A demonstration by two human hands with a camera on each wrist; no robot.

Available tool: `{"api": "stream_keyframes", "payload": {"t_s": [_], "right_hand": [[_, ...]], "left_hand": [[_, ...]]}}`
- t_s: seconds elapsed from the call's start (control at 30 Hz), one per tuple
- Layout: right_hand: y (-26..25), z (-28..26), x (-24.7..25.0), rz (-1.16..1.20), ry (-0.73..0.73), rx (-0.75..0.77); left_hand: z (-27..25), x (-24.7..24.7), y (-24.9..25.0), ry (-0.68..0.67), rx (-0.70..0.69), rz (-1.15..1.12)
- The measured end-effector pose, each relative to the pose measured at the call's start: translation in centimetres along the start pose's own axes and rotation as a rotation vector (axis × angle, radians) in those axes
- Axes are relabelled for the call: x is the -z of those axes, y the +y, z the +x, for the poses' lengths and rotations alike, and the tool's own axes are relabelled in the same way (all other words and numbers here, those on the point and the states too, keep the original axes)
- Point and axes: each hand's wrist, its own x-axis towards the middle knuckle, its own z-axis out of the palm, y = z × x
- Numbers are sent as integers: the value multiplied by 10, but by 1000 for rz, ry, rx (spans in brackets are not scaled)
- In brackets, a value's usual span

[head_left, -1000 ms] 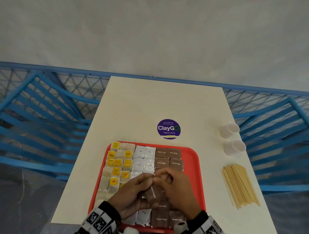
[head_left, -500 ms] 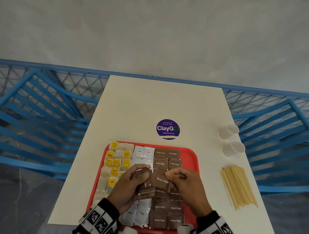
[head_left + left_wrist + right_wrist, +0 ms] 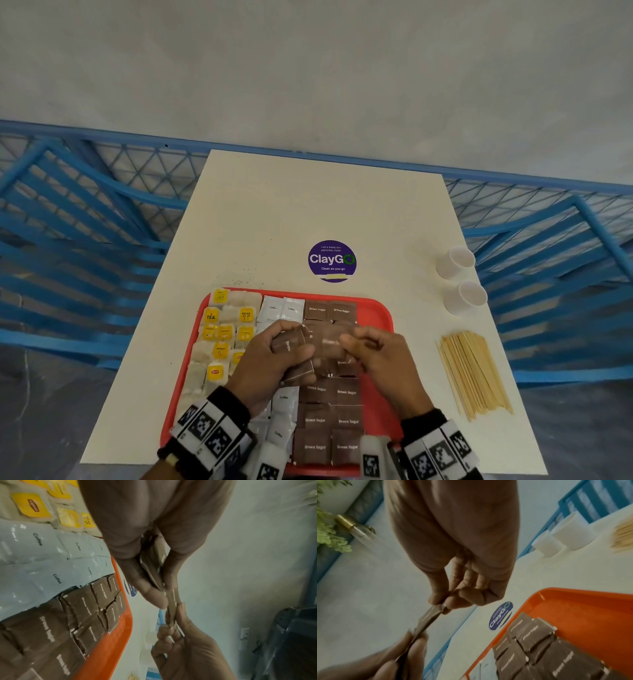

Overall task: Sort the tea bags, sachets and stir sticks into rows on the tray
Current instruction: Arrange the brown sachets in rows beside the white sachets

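Above the middle of the red tray (image 3: 381, 312), my left hand (image 3: 274, 349) grips a small stack of brown sugar sachets (image 3: 290, 345). My right hand (image 3: 356, 342) pinches the edge of one brown sachet (image 3: 330, 342) that still touches the stack. In the left wrist view the stack (image 3: 150, 566) sits between thumb and fingers. In the right wrist view the single sachet (image 3: 428, 619) is seen edge-on. On the tray lie tea bags (image 3: 219, 342) at the left, white coffee sachets (image 3: 281, 308) in the middle and brown sugar sachets (image 3: 329, 419) to the right. The stir sticks (image 3: 474, 373) lie on the table.
Two small white cups (image 3: 457, 262) stand on the table beyond the stir sticks. A round purple sticker (image 3: 331, 260) is just past the tray. The right strip of the tray is bare red. Blue railing surrounds the table (image 3: 308, 205).
Both hands have moved toward the tray's far side. The right hand has drawn one brown sachet sideways off the stack in the left hand.
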Motion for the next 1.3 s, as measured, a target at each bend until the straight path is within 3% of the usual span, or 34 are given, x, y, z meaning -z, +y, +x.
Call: {"api": "stream_keyframes", "payload": {"t_s": [0.1, 0.27, 0.47, 0.6, 0.8, 0.9, 0.97, 1.03, 1.17, 1.3], "right_hand": [[21, 22, 25, -26, 105, -54], [87, 37, 39, -123, 42, -333], [111, 49, 29, -167, 70, -366], [111, 51, 25, -404, 241, -301], [89, 34, 18, -483, 251, -140], [53, 16, 4, -400, 122, -3], [30, -1, -12, -294, -86, -44], [18, -12, -26, -319, -194, -42], [18, -18, -34, -327, -140, 56], [17, -20, -26, -123, -88, -10]], "left_hand": [[1, 11, 1, 72, -9, -39], [-10, 41, -12, 109, 78, -10], [-20, 48, -26, 96, 153, 28], [-21, 44, -23, 50, 172, -2], [-22, 41, -15, -74, 251, -210], [-21, 39, -12, -133, 240, -242], [-20, 31, -10, -106, 183, -147], [-20, 20, -8, -47, 106, -23], [-23, 8, -4, -7, 33, 82], [-27, 16, 2, -61, 53, 94]]}}
